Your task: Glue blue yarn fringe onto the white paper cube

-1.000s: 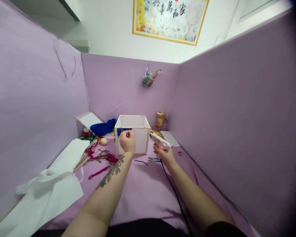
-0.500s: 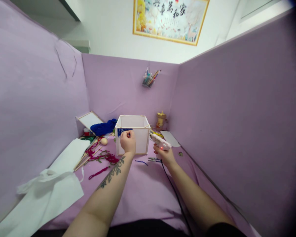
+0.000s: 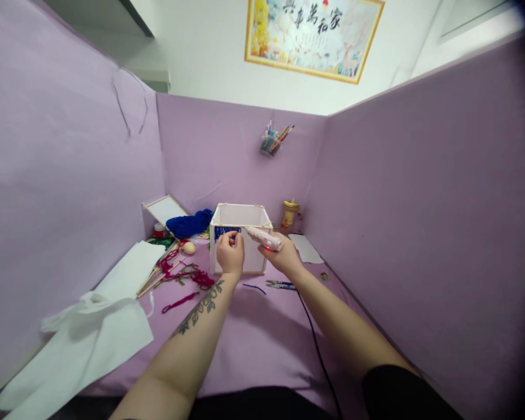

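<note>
The white open-topped box with thin wooden edges [image 3: 240, 238] stands near the far edge of the lilac cloth-covered tabletop [image 3: 254, 338], about in the middle of it. The left hand [image 3: 230, 256] is closed, its fingertips pinching a small blue piece [image 3: 224, 232] against the front wall of the box. The right hand [image 3: 280, 255] is clamped around a pale pink glue gun [image 3: 263, 238], whose nozzle points left toward the blue piece, just beside the left hand. A black cord [image 3: 315, 350] runs from the right hand toward the near edge. Small scissors [image 3: 280, 284] lie on the tabletop below the right hand. White paper sheets [image 3: 91, 326] lie at the left edge.
</note>
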`<state>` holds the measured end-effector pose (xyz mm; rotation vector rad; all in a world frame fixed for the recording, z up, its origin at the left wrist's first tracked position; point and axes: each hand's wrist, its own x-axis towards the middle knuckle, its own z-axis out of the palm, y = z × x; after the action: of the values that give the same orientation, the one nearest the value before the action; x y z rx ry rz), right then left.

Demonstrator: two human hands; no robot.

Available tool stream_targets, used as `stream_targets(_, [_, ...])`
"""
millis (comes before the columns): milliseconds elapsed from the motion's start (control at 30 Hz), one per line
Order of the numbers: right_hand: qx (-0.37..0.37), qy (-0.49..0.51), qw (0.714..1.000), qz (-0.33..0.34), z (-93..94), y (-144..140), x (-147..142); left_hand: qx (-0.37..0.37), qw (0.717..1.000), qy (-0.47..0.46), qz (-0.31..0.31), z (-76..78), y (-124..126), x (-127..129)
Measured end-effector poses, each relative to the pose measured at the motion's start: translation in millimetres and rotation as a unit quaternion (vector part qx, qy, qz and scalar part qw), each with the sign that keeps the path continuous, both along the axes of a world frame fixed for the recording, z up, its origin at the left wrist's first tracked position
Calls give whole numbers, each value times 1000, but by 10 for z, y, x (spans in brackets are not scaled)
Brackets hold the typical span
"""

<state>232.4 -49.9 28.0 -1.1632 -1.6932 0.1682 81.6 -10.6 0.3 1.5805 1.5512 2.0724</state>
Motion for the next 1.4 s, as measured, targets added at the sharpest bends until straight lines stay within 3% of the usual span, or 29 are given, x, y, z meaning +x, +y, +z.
stream_targets(233, [25,-119,992,-36,70,70,-60,-13,1000,19,6,-30,-3,-5])
stream_targets(1400, [53,-144,987,-48,4,151,-81,-30,1000,3,-3,-26,28,-18])
